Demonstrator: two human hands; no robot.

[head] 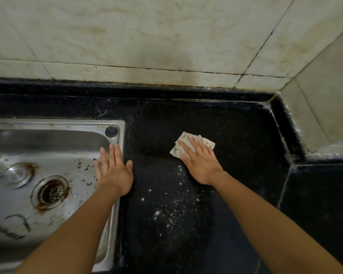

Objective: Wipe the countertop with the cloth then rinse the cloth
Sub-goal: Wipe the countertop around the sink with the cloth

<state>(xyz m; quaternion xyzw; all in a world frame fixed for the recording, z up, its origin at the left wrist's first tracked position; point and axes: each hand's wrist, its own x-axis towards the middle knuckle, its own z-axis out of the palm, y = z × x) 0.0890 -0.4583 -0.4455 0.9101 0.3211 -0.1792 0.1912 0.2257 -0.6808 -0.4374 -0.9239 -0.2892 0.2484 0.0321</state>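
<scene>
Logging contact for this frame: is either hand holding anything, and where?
Right hand presses flat on the cloth's near half, not gripping. Left hand holds nothing.

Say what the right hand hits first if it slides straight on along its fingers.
The right hand, flat on the cloth, points up and slightly left. Ahead is bare black countertop, then probably the raised black ledge under the tiled wall. Depth is hard to judge.

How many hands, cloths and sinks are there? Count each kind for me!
Hands: 2, left hand on the sink edge, right hand flat on the cloth
Cloths: 1, the cloth on the black countertop
Sinks: 1, the metal sink
Total: 4
</scene>
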